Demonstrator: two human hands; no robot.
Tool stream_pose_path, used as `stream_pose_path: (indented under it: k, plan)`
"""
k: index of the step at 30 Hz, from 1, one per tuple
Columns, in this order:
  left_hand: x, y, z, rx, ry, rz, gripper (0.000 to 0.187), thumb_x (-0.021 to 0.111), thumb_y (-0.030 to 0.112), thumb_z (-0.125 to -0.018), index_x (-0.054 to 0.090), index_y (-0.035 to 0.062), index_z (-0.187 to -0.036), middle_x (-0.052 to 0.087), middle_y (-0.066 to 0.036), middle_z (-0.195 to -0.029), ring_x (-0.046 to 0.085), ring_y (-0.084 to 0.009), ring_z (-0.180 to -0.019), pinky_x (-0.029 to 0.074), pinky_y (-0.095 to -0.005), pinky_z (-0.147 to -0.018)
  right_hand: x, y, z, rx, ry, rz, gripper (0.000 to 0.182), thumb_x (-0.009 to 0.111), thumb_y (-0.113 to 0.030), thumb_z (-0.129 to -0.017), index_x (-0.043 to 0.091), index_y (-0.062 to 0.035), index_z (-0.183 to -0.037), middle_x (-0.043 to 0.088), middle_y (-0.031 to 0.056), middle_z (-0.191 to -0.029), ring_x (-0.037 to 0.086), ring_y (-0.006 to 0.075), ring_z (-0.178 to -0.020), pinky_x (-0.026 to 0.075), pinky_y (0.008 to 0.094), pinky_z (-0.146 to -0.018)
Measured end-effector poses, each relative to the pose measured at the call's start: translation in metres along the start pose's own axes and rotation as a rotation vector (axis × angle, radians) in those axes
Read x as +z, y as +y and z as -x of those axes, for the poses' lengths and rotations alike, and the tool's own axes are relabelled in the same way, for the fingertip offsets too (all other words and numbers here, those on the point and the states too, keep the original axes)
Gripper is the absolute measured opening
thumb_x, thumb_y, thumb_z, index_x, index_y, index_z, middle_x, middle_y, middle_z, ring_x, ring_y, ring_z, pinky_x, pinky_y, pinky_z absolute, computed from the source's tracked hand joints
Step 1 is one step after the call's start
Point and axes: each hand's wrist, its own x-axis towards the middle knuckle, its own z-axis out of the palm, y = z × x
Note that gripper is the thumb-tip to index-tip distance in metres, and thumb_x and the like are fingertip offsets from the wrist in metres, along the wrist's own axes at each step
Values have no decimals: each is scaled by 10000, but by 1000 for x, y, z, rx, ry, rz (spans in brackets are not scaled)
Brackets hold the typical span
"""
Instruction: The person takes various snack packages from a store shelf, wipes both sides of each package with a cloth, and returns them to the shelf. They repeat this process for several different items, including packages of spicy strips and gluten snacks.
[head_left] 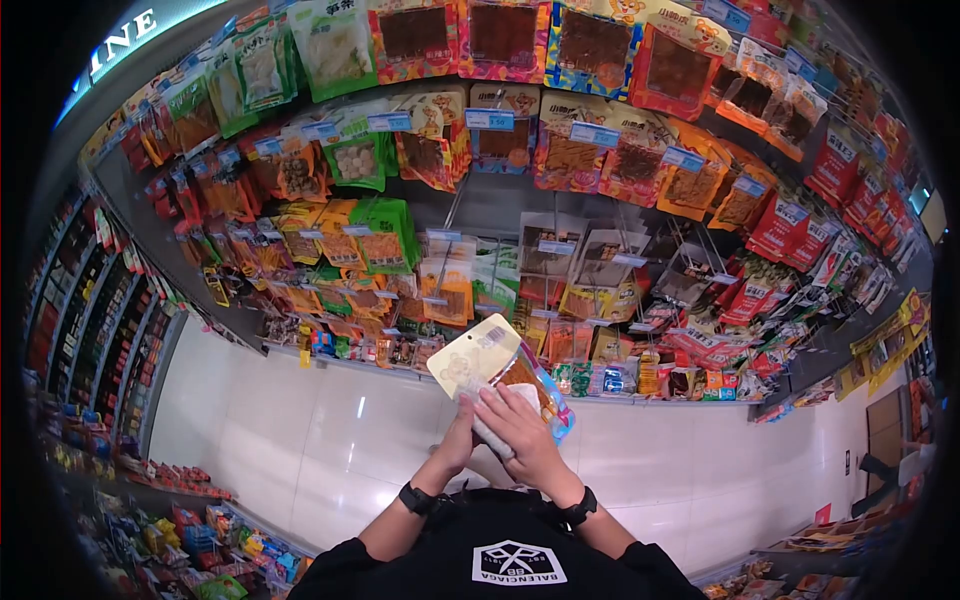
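Note:
A snack bag [475, 355] with a pale yellow top, a clear window over brown food and a blue-pink edge is tilted in front of my chest. My left hand [456, 438] grips its lower left side, with the fingers partly hidden behind. A white cloth [492, 433] lies against the front of the bag. Over it, my right hand [516, 425] presses the cloth onto the bag, fingers bent and close together. Some of the cloth shows past the fingertips and below the palm. Both wrists wear black bands.
Ahead, a rack holds hanging snack bags [590, 50] in several rows on metal hooks with blue-white price tags [490, 120]. Shelves of packaged goods [90, 310] stand at left. More packets [210, 540] fill the lower left. Pale tiled floor [290, 430] lies below.

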Motion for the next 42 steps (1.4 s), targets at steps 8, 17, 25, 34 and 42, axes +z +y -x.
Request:
stream_pose_path:
  k: [8, 17, 25, 34, 42]
  plan:
    - [-15, 2, 5, 24, -15, 106, 633, 399, 534, -1098, 455, 36, -1484, 570, -98, -1416, 568, -192, -1297, 441, -366, -1115, 3, -1, 13, -5, -36, -28, 616, 670, 17, -832, 595, -70, -1437, 489, 193, -1559, 423, 414, -1466, 357, 503, -1193]
    - [16, 27, 18, 176, -138, 28, 679, 539, 389, -1077, 287, 63, -1615, 419, -154, -1580, 508, -225, -1375, 434, -403, -1121, 13, 27, 31, 115, 202, -52, 564, 689, 35, -865, 591, -20, -1418, 577, 253, -1448, 576, 404, -1336, 485, 433, -1086]
    - [-16, 35, -1, 530, 477, -727, 688, 722, 192, -981, 333, 42, -1527, 610, -126, -1410, 608, -183, -1246, 503, -318, -1000, 4, 34, 11, 626, 562, -983, 568, 687, -43, -970, 473, 36, -1490, 610, 100, -1402, 599, 182, -1263, 473, 335, -1076]
    - [-59, 45, -13, 127, 138, 251, 296, 657, 153, -1036, 624, 6, -1290, 715, -57, -1202, 654, -107, -1100, 514, -307, -997, 24, 42, -14, 685, 519, -811, 468, 738, -139, -977, 590, 52, -1378, 675, 79, -1267, 631, 129, -1122, 492, 297, -997]
    - [-87, 59, -21, 232, 249, 6, 298, 668, 168, -1033, 631, -4, -1274, 710, -30, -1185, 642, -74, -1064, 523, -282, -943, 42, 50, -70, 410, 534, -219, 377, 639, -75, -999, 611, 27, -1361, 676, 156, -1311, 635, 255, -1220, 479, 356, -1052]
